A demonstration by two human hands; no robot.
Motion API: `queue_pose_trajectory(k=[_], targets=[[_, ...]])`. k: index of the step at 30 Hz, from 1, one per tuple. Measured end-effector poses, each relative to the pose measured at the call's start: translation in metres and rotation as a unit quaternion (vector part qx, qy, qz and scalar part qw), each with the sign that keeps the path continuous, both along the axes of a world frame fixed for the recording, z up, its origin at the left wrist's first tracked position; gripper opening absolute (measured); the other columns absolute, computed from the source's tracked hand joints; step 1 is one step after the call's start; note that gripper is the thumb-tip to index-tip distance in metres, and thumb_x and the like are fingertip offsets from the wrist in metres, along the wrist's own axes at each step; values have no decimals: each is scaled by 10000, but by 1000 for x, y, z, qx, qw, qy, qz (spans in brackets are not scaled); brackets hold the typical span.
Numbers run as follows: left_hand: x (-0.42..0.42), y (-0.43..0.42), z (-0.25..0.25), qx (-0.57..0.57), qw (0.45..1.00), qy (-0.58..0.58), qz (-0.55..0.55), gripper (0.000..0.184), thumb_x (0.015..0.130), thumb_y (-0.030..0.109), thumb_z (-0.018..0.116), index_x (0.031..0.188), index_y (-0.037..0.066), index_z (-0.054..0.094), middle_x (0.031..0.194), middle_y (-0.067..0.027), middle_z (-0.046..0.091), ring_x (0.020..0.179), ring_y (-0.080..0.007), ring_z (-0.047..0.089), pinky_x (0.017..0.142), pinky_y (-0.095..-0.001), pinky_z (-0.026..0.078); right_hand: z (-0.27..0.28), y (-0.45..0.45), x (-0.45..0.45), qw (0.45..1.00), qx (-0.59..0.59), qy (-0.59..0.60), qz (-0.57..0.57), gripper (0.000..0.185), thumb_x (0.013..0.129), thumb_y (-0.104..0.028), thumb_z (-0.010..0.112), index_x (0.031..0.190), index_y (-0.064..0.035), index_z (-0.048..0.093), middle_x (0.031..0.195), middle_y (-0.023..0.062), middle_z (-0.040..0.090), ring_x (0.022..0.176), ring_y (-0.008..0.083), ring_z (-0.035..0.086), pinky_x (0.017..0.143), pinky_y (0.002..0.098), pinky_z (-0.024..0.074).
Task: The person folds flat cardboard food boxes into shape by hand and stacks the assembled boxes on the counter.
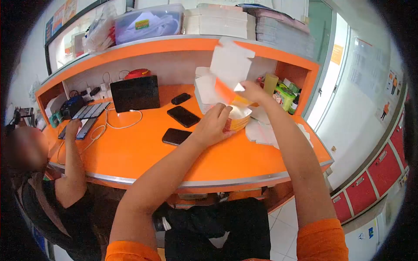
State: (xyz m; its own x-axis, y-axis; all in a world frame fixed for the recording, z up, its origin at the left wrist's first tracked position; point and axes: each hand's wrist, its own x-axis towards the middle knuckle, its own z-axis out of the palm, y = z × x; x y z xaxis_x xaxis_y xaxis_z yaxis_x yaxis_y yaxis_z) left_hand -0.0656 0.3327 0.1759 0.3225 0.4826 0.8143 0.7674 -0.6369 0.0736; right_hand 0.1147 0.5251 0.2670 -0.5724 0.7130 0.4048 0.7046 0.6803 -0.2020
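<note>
With right hand [251, 92] pinched shut, holding white card [230, 61] up over orange desk [126, 150]; with left hand [213, 126] curled tight around orange stack [240, 125], maybe stopping slips.

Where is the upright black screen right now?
In the head view, the black screen stands on the orange desk, towards its back left, just left of a small black device.

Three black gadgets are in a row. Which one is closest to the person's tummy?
The black phone at the near end of the row. The other phone and the little black gadget lie farther off, toward the shelf.
</note>
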Motion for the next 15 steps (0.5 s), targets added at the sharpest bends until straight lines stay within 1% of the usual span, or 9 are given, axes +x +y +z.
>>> queue_pose_trajectory(k=[2,3,4,5,8,10,11,13,15], targets=[[-2,-3,2,10,999,-27,-14,825,720,284,929,1373,2,510,1292,-214,544,1175,-426,585,991,-477,529,-1,3,-3,998,-44,-26,34,486,878,-342,815,1202,10,729,1121,243,753,1001,338,731,885,445,555],[-3,-5,5,-6,999,-34,-10,819,715,286,932,1366,7,521,1307,-222,540,1193,-421,582,998,-481,524,-4,2,-4,996,-67,-40,52,465,863,-322,830,1171,13,736,1093,243,755,967,317,734,852,436,564],[-4,-7,8,-24,999,-42,-7,813,710,287,936,1360,12,532,1322,-231,536,1212,-415,579,1005,-485,519,-2,-6,-3,995,-32,-88,36,461,831,-327,856,1122,15,755,1072,248,762,986,344,741,863,448,574],[-5,-9,9,-41,998,-51,-4,807,705,289,939,1353,16,543,1337,-239,531,1231,-410,576,1012,-489,514,0,-15,-4,992,-15,-114,46,500,819,-336,861,1160,10,745,1118,251,750,1042,369,723,911,457,561],[-6,-9,13,29,997,60,47,720,709,278,932,1293,42,583,1392,-228,522,1285,-396,552,1047,-501,481,-8,-22,1,986,11,-165,37,580,796,-349,868,1239,-3,724,1223,259,720,1167,420,679,1014,476,534],[-8,-4,12,62,994,71,52,653,716,280,922,1243,59,606,1385,-209,543,1295,-386,543,1067,-504,455,-18,-17,0,986,5,-167,-16,575,800,-337,863,1249,-7,720,1251,263,709,1195,419,666,1032,478,528],[-8,-3,12,79,992,76,54,620,719,281,916,1217,67,618,1381,-200,554,1299,-380,538,1077,-505,442,-26,-16,-1,989,-3,-148,-26,562,822,-354,848,1242,-3,720,1250,259,711,1191,413,669,1029,478,528],[-10,7,5,45,995,79,33,569,734,297,901,1177,72,624,1353,-178,579,1296,-371,536,1095,-505,424,-45,-10,-1,992,-17,-112,-49,544,866,-387,817,1229,6,720,1247,252,715,1185,402,673,1023,477,528],[-10,12,1,23,996,80,23,527,751,313,886,1146,76,630,1309,-161,607,1287,-361,541,1098,-509,413,-48,-4,4,998,-34,-60,3,531,917,-434,767,1197,15,723,1215,236,730,1121,385,697,976,470,546]])
